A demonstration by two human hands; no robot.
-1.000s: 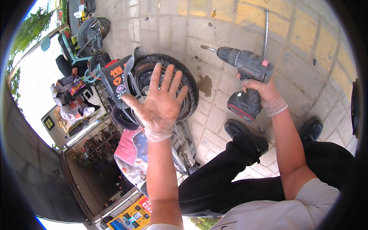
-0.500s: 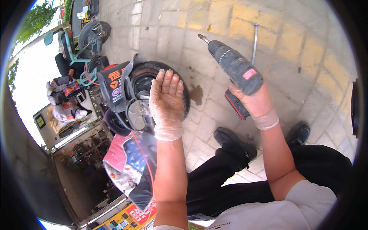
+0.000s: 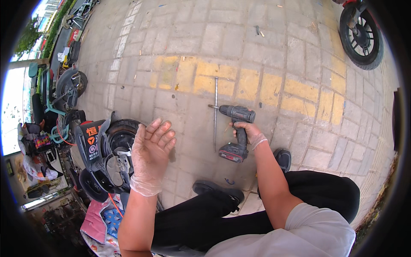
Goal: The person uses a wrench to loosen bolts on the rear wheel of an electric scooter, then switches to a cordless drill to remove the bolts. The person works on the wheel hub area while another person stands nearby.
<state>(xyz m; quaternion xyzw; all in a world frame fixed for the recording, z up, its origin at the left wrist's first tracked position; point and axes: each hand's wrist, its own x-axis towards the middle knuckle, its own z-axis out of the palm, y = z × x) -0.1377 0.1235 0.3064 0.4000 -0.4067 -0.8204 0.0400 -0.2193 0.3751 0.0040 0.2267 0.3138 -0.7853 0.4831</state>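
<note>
My right hand (image 3: 251, 133), in a thin clear glove, is wrapped round the grip of a black cordless drill (image 3: 238, 113). The drill lies side-on with its bit to the left, and that bit crosses over a long metal rod (image 3: 215, 94) on the paving. Whether bit and rod touch, I cannot tell. Gloved the same way, my left hand (image 3: 152, 152) is held up with its palm showing and fingers stretched out, nothing in it. It is nearest to an electric scooter's wheel (image 3: 122, 130), and partly covers the scooter.
Brick paving (image 3: 188, 38) with a yellow band (image 3: 252, 85) spreads ahead. Another vehicle's spoked wheel (image 3: 363, 38) stands at the far right. At left are a teal-framed bike (image 3: 49, 96) and a pink quilted cover (image 3: 95, 225). My shoes (image 3: 216, 190) are close below the drill.
The drill has turned from pointing up and away to pointing left, and is now lower, over the rod. My view has swung right. My left hand stays open and raised.
</note>
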